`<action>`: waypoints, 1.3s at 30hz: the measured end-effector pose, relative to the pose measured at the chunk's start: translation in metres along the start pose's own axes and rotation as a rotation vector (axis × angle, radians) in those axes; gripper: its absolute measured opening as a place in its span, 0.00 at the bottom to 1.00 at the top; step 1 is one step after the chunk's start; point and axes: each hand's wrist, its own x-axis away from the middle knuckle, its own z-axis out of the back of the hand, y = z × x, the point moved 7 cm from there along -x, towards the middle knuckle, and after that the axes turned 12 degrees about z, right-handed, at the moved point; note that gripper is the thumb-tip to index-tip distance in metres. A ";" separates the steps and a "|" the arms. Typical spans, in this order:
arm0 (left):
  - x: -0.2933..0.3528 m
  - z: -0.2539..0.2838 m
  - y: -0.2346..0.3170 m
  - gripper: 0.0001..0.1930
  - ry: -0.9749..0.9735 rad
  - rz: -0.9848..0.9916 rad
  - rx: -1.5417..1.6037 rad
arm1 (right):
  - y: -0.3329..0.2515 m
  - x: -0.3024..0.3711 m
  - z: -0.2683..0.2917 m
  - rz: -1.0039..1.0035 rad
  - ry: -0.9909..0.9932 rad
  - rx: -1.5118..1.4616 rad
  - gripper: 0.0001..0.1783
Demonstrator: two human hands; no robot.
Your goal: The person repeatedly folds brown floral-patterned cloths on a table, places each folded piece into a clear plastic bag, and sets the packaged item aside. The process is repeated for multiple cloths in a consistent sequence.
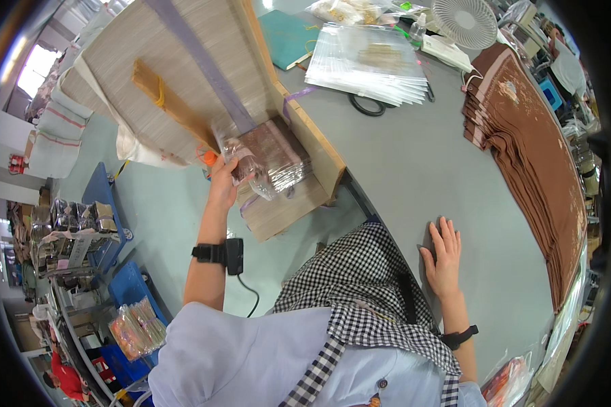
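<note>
My left hand (224,178) reaches out to the left and is closed on a clear plastic-wrapped packet (246,163) with something brown inside. Right beside it, a stack of similar brown packets in clear film (276,150) sits on a wooden-looking shelf (285,207) attached to the table's left side. The packet in my hand overlaps the stack's near left side; whether it rests on it I cannot tell. My right hand (444,261) lies flat on the grey table (394,176), fingers stretched out, holding nothing.
Folded brown cloths (523,156) lie in a fanned pile at the table's right. Clear plastic bags (366,61), a teal folder (286,37) and a white fan (464,24) stand at the far side. A wooden board (173,108) leans left; loaded carts (78,244) stand beyond.
</note>
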 end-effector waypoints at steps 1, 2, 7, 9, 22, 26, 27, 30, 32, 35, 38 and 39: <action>-0.021 0.010 -0.017 0.16 0.103 -0.002 0.064 | -0.001 0.001 -0.001 0.004 -0.044 0.005 0.28; -0.039 0.017 -0.029 0.15 0.160 -0.073 0.131 | -0.001 0.002 0.001 0.007 -0.058 0.008 0.28; -0.108 0.036 -0.088 0.15 0.243 0.070 0.215 | 0.001 0.011 0.011 0.028 -0.060 -0.030 0.27; -0.118 0.040 -0.086 0.14 0.199 0.026 0.231 | 0.003 0.016 0.012 0.049 -0.049 -0.065 0.26; -0.139 0.044 -0.136 0.27 0.361 0.140 0.243 | 0.007 0.024 0.008 0.058 -0.015 -0.083 0.26; -0.108 0.029 -0.076 0.32 0.864 -0.219 -0.719 | 0.006 0.025 0.005 0.053 -0.028 -0.062 0.26; -0.097 0.013 -0.059 0.33 0.953 -0.361 -0.984 | 0.006 0.025 0.005 0.052 -0.025 -0.050 0.26; -0.099 -0.041 -0.045 0.33 0.470 -0.581 -1.398 | 0.003 0.024 0.008 0.041 -0.017 -0.021 0.25; -0.115 -0.052 -0.048 0.35 0.331 -0.511 -1.593 | 0.001 0.023 0.008 0.041 -0.042 0.005 0.25; -0.162 -0.030 -0.052 0.43 0.322 -0.128 -1.553 | 0.000 0.019 0.008 0.044 -0.080 0.043 0.25; -0.192 -0.020 -0.050 0.46 0.126 0.034 -1.484 | 0.002 0.019 0.008 0.052 -0.089 0.040 0.25; -0.192 -0.023 -0.045 0.44 0.079 0.070 -1.486 | 0.002 0.021 0.009 0.053 -0.087 0.030 0.25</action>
